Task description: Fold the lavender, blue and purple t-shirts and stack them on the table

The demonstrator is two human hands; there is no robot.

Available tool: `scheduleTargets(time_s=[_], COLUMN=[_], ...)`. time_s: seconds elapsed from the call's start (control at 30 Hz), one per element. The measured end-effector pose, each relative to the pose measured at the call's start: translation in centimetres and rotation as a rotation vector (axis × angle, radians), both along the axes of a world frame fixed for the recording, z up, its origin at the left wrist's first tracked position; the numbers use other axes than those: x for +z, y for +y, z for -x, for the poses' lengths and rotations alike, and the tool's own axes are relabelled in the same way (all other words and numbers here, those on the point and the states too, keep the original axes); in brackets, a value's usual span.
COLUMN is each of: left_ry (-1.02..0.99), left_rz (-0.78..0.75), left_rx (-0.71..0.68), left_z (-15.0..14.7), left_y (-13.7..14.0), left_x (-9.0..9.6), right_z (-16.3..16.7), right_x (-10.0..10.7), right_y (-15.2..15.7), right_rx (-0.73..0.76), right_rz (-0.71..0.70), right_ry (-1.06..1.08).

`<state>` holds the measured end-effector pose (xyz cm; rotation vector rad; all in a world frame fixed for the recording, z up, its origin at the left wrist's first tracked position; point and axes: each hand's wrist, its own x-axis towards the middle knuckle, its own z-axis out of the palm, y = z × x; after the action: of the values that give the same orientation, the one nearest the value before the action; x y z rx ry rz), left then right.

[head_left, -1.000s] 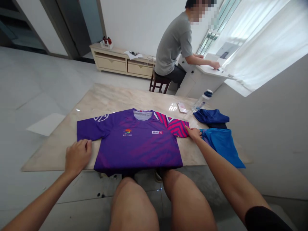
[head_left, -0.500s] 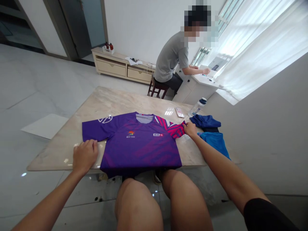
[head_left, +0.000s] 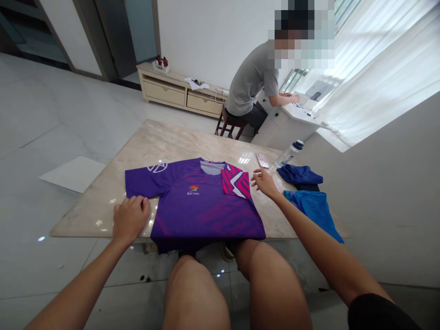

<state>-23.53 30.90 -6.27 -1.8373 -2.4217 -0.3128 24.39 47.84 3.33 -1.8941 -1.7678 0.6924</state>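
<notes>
A purple short-sleeved sports shirt lies front up on the marble-patterned table, its bottom draped over the near edge. Its pink, white and purple patterned sleeve is folded inward across the chest. Just right of that fold is my right hand, open and holding nothing, fingers apart and slightly bent. My left hand rests on the table with curled fingers, by the lower edge of the outspread left sleeve. Its fingertips are hidden, and I see no cloth gripped in it.
On the table, a phone and a clear bottle lie beyond my right hand. Dark blue cloth and bright blue cloth are at the right. A person in a grey shirt sits on a stool by the window.
The patterned sleeve has gone from stretched out at the right to folded over the chest, covering a logo there. My right hand has let go of it.
</notes>
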Motion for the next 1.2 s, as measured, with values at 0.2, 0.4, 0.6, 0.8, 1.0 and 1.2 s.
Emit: scheduleTargets(time_s=[0.2,0.4,0.6,0.8,1.0,1.2], left_ry=[-0.012,0.022,0.055,-0.106,-0.057,-0.028], left_rz=[-0.009,0.043,0.077,0.125,0.120,0.186], left_rx=[-0.002,0.024,0.086,0.266,0.494,0.345], left_z=[0.4,1.1,0.3,1.7,4.2,3.9], left_y=[-0.1,-0.1,-0.2,1.6,5.5,8.9], left_x=[-0.5,-1.1,-0.1,2.7,4.9,5.6], right_z=[-6.6,-8.3,-8.0,-8.0,-8.1,-7.5], right_x=[-6.0,-10.3,-10.1,-10.0,-11.7,-10.9], right_y=[-6.2,-8.3,-8.1,-8.4,-7.5,-7.6], right_rx=[-0.148,-0.176,-0.128,-0.060,-0.049,-0.053], right_rz=[-0.025,0.023,0.030,0.022,0.003,-0.030], right_ry=[-0.593,-0.612,-0.546,-0.512,-0.472,-0.447])
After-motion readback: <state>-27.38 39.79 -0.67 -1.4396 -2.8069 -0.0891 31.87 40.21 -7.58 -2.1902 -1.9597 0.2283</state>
